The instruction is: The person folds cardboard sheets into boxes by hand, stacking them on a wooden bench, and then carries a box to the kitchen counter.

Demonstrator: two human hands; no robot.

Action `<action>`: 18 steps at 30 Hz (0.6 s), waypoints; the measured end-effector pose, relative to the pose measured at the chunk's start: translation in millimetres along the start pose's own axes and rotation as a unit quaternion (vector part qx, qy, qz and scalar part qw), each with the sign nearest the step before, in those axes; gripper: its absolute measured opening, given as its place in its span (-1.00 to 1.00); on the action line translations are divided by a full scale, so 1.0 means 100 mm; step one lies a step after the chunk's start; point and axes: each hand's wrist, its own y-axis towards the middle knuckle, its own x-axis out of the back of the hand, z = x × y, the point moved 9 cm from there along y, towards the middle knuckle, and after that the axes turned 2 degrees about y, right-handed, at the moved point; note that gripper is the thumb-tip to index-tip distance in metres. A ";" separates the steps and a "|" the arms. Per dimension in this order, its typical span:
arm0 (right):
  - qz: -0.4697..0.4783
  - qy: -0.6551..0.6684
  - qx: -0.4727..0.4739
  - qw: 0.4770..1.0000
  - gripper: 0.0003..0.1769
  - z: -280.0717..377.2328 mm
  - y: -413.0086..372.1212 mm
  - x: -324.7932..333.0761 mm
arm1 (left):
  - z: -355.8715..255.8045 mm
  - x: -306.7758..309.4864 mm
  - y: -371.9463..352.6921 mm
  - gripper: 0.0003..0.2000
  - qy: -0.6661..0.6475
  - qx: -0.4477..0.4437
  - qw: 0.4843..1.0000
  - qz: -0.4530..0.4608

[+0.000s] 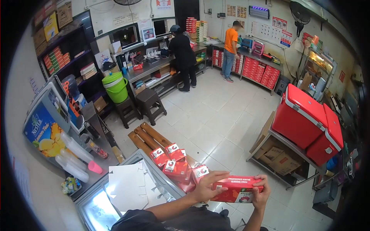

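A red printed cardboard food box (pixel 235 189) is held up in front of me, its narrow top panel and one side facing me. My right hand (pixel 262 191) grips its right end, fingers curled over the edge. At the left end, my left hand (pixel 208 187) has its thumb on the near side and its fingers stretched along the top edge. Beyond my left hand several similar red boxes (pixel 175 168) are piled on a slatted wooden bench (pixel 143 137). Flat white cardboard blanks (pixel 126 186) lie on a glass-topped chest freezer (pixel 90 203).
Red cooler boxes (pixel 298 115) stand on a metal table (pixel 287 144) at right. Plastic cups (pixel 73 163) and a drink dispenser (pixel 46 131) are at left. Stools (pixel 150 101) stand farther off. One person in black (pixel 181 50) and another in orange (pixel 231 42) stand at the back counters.
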 end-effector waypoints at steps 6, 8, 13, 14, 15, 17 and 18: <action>-0.012 -0.010 0.011 1.000 -0.55 0.07 -0.02 0.04 | -0.04 -0.06 0.06 -0.70 0.028 -0.082 0.996 0.036; -0.012 -0.004 0.017 1.000 -0.55 0.09 -0.02 0.04 | -0.12 -0.04 0.09 -0.71 0.055 -0.110 0.992 0.036; -0.020 -0.029 0.008 0.999 -0.56 0.12 -0.03 0.03 | -0.04 -0.10 0.07 -0.73 0.061 -0.142 0.987 0.052; -0.017 -0.028 0.008 0.999 -0.56 0.10 -0.03 0.05 | -0.03 -0.12 0.06 -0.73 0.063 -0.142 0.987 0.050; -0.002 -0.038 0.008 0.999 -0.56 0.06 -0.03 0.06 | -0.04 -0.10 0.05 -0.73 0.068 -0.145 0.986 0.035; 0.012 -0.047 0.007 0.999 -0.56 0.02 0.02 -0.03 | -0.03 -0.12 0.04 -0.72 0.075 -0.148 0.986 0.022; -0.061 -0.086 0.002 0.994 -0.51 -0.02 0.07 0.02 | -0.02 -0.13 0.04 -0.71 0.113 -0.152 0.982 -0.005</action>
